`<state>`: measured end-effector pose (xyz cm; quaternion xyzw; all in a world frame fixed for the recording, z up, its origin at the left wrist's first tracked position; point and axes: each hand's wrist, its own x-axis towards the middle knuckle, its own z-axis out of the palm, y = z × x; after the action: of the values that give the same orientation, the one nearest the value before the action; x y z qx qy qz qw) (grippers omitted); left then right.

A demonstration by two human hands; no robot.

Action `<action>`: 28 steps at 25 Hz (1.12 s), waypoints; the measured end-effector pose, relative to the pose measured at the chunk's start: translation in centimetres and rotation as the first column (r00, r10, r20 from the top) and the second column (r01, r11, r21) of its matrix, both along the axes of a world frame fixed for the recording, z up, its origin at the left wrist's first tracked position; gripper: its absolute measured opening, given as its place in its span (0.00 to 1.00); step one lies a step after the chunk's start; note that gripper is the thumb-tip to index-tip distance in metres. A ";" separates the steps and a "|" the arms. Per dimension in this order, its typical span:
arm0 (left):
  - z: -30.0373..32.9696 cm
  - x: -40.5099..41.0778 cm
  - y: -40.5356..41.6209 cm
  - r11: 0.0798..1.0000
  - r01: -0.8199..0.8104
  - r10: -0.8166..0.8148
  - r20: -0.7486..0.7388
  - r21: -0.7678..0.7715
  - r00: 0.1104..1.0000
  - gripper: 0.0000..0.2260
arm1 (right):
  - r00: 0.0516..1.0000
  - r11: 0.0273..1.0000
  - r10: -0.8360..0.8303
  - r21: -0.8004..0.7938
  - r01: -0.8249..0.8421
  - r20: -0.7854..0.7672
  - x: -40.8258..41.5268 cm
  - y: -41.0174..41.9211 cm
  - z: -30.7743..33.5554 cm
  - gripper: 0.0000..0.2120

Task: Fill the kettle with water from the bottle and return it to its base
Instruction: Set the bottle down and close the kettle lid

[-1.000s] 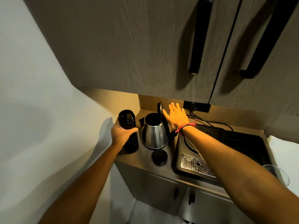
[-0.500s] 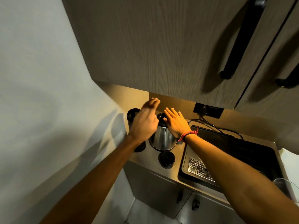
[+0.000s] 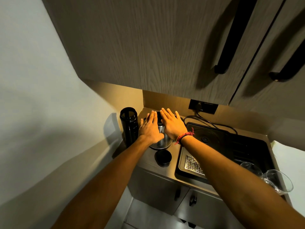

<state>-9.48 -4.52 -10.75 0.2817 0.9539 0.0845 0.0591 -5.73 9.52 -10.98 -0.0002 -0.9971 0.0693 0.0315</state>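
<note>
A steel kettle (image 3: 162,142) stands on the counter corner, mostly covered by both hands. My left hand (image 3: 150,128) lies flat over its left side and top, fingers spread. My right hand (image 3: 172,123), with a red thread at the wrist, lies flat over its right side and top. The kettle's lid is hidden under them. A tall black bottle (image 3: 129,126), uncapped, stands upright just left of the kettle, touched by no hand. Its black cap (image 3: 163,158) lies on the counter in front of the kettle.
A black sink tray (image 3: 231,149) with a metal drain grid (image 3: 193,164) fills the counter on the right. Two upturned glasses (image 3: 270,177) sit at its near right. A power cord (image 3: 212,123) runs to a wall socket (image 3: 203,106). Overhead cabinets hang close above.
My left hand let go of the bottle and came over onto the kettle's top. The kettle's lid, upright before, is now out of sight under my hands.
</note>
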 end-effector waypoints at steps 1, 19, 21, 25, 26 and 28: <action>0.1 -0.1 -0.1 1.000 -0.002 0.002 0.014 -0.005 1.000 0.53 | 1.000 1.000 0.002 0.006 -0.003 0.017 0.0 -0.1 0.2 0.28; -5.4 7.6 -10.2 0.961 0.128 -0.028 -0.376 0.243 0.926 0.26 | 0.979 0.986 0.161 -0.070 -0.154 0.123 9.0 -4.5 -5.3 0.33; -4.6 7.3 -11.6 0.964 0.083 0.041 -0.454 0.251 0.890 0.20 | 0.985 0.977 0.166 -0.129 -0.169 -0.036 8.6 -4.8 -3.1 0.32; -2.3 6.2 -13.6 0.968 -0.044 0.165 -0.497 0.247 0.852 0.17 | 0.963 0.958 0.138 -0.215 -0.190 -0.233 5.8 -6.7 2.5 0.32; -1.6 5.9 -13.9 0.961 -0.090 0.211 -0.483 0.260 0.850 0.19 | 0.960 0.956 0.123 -0.231 -0.183 -0.251 4.8 -7.3 4.1 0.31; 0.0 5.4 -14.0 0.930 -0.166 0.303 -0.429 0.329 0.851 0.24 | 0.957 0.956 0.139 -0.218 -0.197 -0.256 2.7 -8.7 7.0 0.31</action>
<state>-4.10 -18.49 -10.71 0.1795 0.9449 0.1537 -0.2265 -3.07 0.83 -4.02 0.0896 -0.9665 0.1921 0.1444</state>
